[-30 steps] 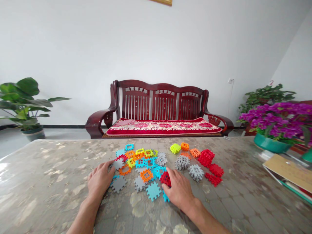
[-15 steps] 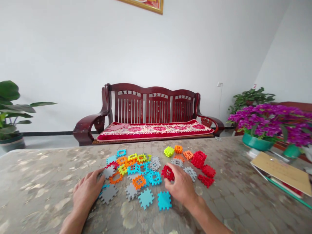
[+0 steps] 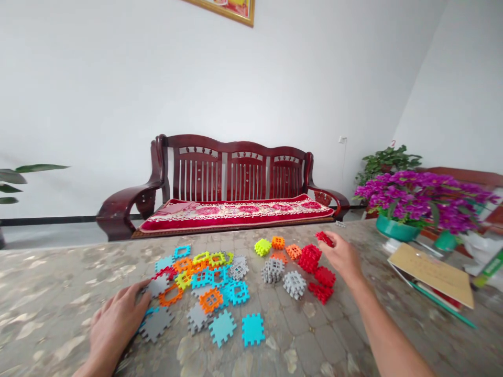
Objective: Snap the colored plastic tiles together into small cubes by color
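My right hand [image 3: 343,257] pinches a red toothed tile [image 3: 324,239] above the table, just behind the stacked red tiles [image 3: 309,258]. More red tiles [image 3: 322,291] lie in front of that stack. My left hand [image 3: 120,318] rests at the left edge of a loose pile, its fingers stretched out beside a grey tile [image 3: 159,286] and holding nothing. Another grey tile [image 3: 156,323] lies near its thumb. The pile mixes orange [image 3: 211,300], blue [image 3: 238,292] and yellow-green tiles. Grey stacks [image 3: 273,270] stand right of the pile. A plain blue tile [image 3: 253,329] lies nearest me.
A yellow-green stack [image 3: 262,247] and orange tiles [image 3: 278,242] sit behind the grey stacks. At the right are purple flowers [image 3: 416,196] in a green pot and a brown envelope [image 3: 432,272] with a green pencil-like stick. A wooden bench [image 3: 247,178] stands beyond the table.
My right hand has moved right and away from me, carrying the red tile from beside the grey stacks to behind the red ones. The view has turned slightly; my left hand stays by the pile.
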### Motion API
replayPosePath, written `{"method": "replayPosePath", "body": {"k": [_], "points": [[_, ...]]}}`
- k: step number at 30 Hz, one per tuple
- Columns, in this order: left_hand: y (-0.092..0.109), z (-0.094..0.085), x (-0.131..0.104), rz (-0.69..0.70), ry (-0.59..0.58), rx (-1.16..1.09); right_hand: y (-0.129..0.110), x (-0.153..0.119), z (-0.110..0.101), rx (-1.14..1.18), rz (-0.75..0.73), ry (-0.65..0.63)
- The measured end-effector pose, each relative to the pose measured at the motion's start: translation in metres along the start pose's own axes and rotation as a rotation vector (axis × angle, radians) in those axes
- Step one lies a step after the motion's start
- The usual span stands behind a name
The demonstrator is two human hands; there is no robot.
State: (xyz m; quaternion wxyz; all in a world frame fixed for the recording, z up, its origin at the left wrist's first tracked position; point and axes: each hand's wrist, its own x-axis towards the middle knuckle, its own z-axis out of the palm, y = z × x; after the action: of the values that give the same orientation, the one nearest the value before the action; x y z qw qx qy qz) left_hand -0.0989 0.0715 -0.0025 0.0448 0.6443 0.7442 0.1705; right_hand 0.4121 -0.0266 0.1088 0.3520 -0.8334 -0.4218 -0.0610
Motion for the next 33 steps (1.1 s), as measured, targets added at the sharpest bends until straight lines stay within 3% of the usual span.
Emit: {"method": "replayPosePath", "body": {"k": [6, 10, 28, 33], "points": [[-0.004, 0.007, 0.003, 0.017, 0.029, -0.017, 0.002, 0.017, 0.014, -0.228, -0.085, -0.178], [-0.005, 0.008, 0.003, 0.032, 0.03, -0.018, -0.001, 0.017, 0.022, -0.313, -0.129, -0.223], [-0.002, 0.004, 0.001, 0.015, 0.045, -0.013, 0.005, 0.016, 0.027, -0.319, -0.165, -0.218], [0.0, 0.001, 0.0, 0.001, 0.023, -0.008, 0.002, 0.005, 0.025, -0.139, -0.244, -0.081]]}}
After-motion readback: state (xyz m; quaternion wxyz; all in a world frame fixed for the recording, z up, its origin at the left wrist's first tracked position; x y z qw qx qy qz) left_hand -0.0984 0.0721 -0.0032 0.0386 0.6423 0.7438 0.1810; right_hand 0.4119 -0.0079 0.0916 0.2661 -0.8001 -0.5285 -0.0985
